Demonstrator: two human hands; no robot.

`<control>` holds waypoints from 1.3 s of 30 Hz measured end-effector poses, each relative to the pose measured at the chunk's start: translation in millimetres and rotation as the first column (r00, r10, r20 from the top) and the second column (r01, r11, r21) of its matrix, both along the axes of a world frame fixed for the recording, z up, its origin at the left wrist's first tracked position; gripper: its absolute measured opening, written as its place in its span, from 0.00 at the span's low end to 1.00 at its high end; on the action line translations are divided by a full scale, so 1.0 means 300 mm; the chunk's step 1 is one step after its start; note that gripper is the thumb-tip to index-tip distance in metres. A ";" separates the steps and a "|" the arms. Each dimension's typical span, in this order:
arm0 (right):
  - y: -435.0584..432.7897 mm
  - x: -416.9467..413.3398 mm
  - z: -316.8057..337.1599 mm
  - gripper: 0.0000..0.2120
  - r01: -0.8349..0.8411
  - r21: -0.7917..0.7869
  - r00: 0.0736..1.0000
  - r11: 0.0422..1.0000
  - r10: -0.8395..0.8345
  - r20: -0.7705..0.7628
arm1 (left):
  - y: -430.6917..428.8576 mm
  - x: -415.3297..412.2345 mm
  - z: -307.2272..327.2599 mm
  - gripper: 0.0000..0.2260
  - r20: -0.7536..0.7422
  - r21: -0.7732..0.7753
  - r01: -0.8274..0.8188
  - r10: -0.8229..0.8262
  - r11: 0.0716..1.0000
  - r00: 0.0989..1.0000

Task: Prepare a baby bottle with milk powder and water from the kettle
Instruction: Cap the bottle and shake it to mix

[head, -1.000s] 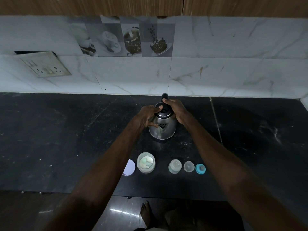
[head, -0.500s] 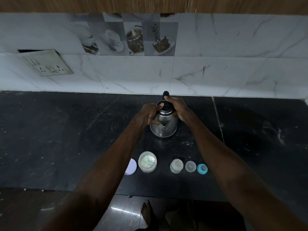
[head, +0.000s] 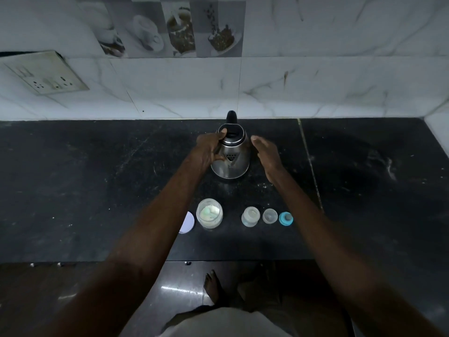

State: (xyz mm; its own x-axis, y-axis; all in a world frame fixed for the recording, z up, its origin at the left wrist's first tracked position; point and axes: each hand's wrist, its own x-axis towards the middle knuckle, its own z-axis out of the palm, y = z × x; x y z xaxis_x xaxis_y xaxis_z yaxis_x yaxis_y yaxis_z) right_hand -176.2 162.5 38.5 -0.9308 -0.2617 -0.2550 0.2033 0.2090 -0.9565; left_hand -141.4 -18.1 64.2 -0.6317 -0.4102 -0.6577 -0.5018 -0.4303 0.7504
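A steel kettle (head: 232, 161) with a black lid and handle stands at the back middle of the black counter (head: 85, 181). My left hand (head: 209, 149) grips its left side near the rim. My right hand (head: 266, 152) hovers just right of the kettle, fingers apart, holding nothing. Nearer me stands an open jar of milk powder (head: 209, 213) with a scoop inside, its white lid (head: 188, 222) lying to its left. To the right sit the open baby bottle (head: 250, 216), a clear cap (head: 270, 216) and a blue teat ring (head: 286, 218).
A tiled wall rises right behind the kettle, with a switch and socket plate (head: 46, 72) at the upper left. The counter's front edge runs below the jar and bottle row. My bare foot (head: 213, 285) shows on the glossy floor.
My right hand has come off the kettle's lid and handle and moved out to the right, open. My left hand stays on the kettle's side. The camera has tilted downward.
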 end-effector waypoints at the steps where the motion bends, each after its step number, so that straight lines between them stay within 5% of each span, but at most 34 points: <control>1: 0.040 0.022 -0.015 0.13 0.026 0.028 1.000 0.999 -0.025 -0.010 | 0.001 0.003 0.002 0.21 -0.006 -0.007 -0.006 0.006 1.000 1.000; 7: 0.298 0.180 -0.102 0.15 0.075 0.336 0.996 0.939 -0.085 0.016 | 0.010 0.069 0.000 0.23 -0.049 -0.055 0.011 -0.014 0.998 0.999; 9: 0.367 0.219 -0.127 0.17 0.040 0.462 0.999 0.886 -0.039 -0.012 | 0.054 0.128 -0.025 0.23 -0.013 -0.300 -0.038 0.036 0.953 0.999; 11: 0.420 0.256 -0.143 0.21 0.030 0.533 1.000 0.846 -0.019 -0.025 | 0.138 0.223 -0.056 0.18 -0.103 -0.575 -0.141 0.100 0.806 0.990; 13: 0.462 0.278 -0.162 0.24 -0.005 0.599 0.999 0.801 0.029 -0.031 | 0.245 0.335 -0.117 0.13 -0.244 -0.735 -0.160 -0.037 0.659 0.969; 16: 0.499 0.284 -0.184 0.27 -0.171 0.733 0.979 0.658 0.199 0.050 | 0.366 0.464 -0.203 0.25 -0.261 -0.751 0.033 -0.342 0.660 0.903; 19: 0.505 0.318 -0.212 0.27 -0.307 0.813 0.930 0.495 0.339 0.145 | 0.426 0.531 -0.254 0.35 -0.083 -0.736 0.340 -0.576 0.586 0.813; 24: 0.493 0.394 -0.255 0.27 -0.266 0.904 0.895 0.334 0.435 0.103 | 0.475 0.567 -0.293 0.39 0.126 -0.685 0.549 -0.665 0.479 0.736; 28: 0.502 0.409 -0.258 0.22 -0.168 0.893 0.923 0.417 0.384 -0.006 | 0.478 0.568 -0.304 0.37 0.166 -0.684 0.566 -0.657 0.461 0.735; 34: 0.462 0.382 -0.186 0.23 0.058 0.724 0.953 0.687 0.179 -0.246 | 0.475 0.571 -0.314 0.22 0.135 -0.733 0.494 -0.612 0.467 0.779; 37: 0.402 0.374 -0.136 0.23 -0.080 0.578 0.920 0.812 0.283 -0.271 | 0.480 0.577 -0.321 0.19 0.092 -0.754 0.446 -0.595 0.482 0.799; 39: 0.367 0.382 -0.118 0.23 -0.242 0.570 0.839 0.785 0.464 -0.284 | 0.480 0.580 -0.325 0.20 0.069 -0.759 0.429 -0.594 0.490 0.801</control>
